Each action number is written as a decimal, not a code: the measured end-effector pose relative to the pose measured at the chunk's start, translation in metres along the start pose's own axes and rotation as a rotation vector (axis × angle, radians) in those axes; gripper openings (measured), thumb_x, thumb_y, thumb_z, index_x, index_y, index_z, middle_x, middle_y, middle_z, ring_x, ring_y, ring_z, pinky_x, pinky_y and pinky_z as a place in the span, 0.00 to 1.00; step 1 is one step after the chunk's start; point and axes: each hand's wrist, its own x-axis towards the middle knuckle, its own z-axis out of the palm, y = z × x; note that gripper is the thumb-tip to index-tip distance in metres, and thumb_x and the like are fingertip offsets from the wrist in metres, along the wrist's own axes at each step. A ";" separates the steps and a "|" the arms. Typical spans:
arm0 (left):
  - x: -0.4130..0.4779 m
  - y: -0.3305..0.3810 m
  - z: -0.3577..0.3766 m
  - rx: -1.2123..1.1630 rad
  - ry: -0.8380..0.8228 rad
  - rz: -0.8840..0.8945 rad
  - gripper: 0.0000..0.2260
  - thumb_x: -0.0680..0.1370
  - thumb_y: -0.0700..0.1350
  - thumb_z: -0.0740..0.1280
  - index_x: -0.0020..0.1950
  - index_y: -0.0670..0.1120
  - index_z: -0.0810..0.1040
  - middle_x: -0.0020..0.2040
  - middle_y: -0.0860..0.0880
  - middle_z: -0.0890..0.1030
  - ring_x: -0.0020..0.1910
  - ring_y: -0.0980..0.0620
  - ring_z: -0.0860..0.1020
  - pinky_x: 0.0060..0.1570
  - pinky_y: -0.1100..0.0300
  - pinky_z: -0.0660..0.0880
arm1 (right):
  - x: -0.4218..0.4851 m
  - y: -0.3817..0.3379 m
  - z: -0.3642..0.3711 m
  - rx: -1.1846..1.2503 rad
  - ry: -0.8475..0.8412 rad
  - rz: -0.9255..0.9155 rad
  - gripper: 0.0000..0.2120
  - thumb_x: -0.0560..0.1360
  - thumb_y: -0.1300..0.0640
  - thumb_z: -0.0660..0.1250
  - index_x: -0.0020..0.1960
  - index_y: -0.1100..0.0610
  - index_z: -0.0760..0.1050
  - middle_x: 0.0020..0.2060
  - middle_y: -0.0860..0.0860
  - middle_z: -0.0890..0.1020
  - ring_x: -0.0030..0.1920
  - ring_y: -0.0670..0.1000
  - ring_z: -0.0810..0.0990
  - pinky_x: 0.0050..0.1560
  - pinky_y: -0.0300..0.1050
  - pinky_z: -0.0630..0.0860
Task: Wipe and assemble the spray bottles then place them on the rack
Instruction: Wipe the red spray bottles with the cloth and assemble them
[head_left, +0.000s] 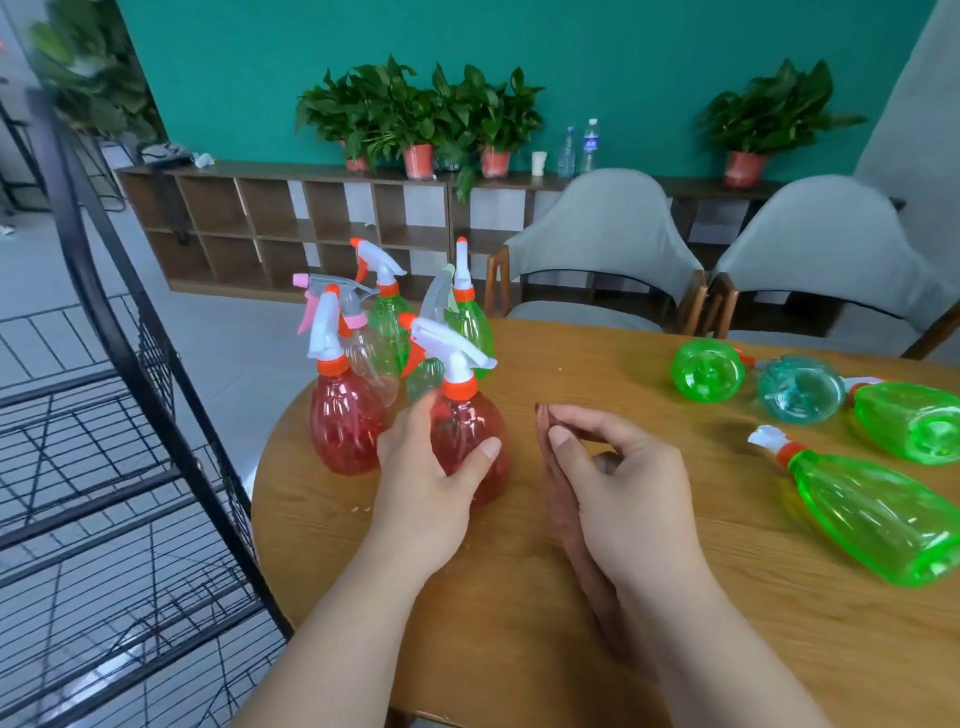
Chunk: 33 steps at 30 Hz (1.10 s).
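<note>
On table (498, 597), L hand (428, 480) grips red bottle (467, 418)

Ten spray bottles (345, 415) are on the desk (597, 364): six upright at centre left, two of them red, and four lying at the right. One rack (130, 364) is at the left. Behind are two chairs (602, 244). Along the top are four potted plants (415, 119), two water bottles (589, 145) and one cup (539, 162).

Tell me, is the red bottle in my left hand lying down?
No, the red spray bottle stands upright on the table, trigger head on top, with the left hand gripping its body.
</note>
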 end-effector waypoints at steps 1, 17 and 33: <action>0.001 0.000 -0.001 0.005 0.016 -0.024 0.35 0.80 0.57 0.74 0.84 0.58 0.62 0.78 0.55 0.68 0.78 0.55 0.64 0.78 0.53 0.62 | 0.000 -0.001 0.001 0.003 0.005 0.003 0.07 0.81 0.51 0.74 0.54 0.38 0.86 0.36 0.60 0.86 0.38 0.66 0.83 0.41 0.56 0.83; 0.000 0.003 0.010 0.124 0.306 0.063 0.32 0.86 0.46 0.66 0.87 0.46 0.56 0.83 0.47 0.64 0.83 0.48 0.64 0.81 0.51 0.65 | 0.003 -0.002 -0.002 0.089 0.129 0.039 0.08 0.82 0.51 0.73 0.55 0.38 0.86 0.44 0.64 0.85 0.47 0.69 0.84 0.49 0.64 0.85; -0.042 0.065 0.072 -0.407 -0.130 0.254 0.03 0.83 0.44 0.72 0.52 0.50 0.85 0.44 0.50 0.86 0.43 0.51 0.84 0.43 0.60 0.80 | -0.009 -0.009 -0.050 0.134 0.245 -0.045 0.10 0.81 0.55 0.74 0.59 0.42 0.86 0.50 0.42 0.88 0.38 0.49 0.82 0.42 0.41 0.80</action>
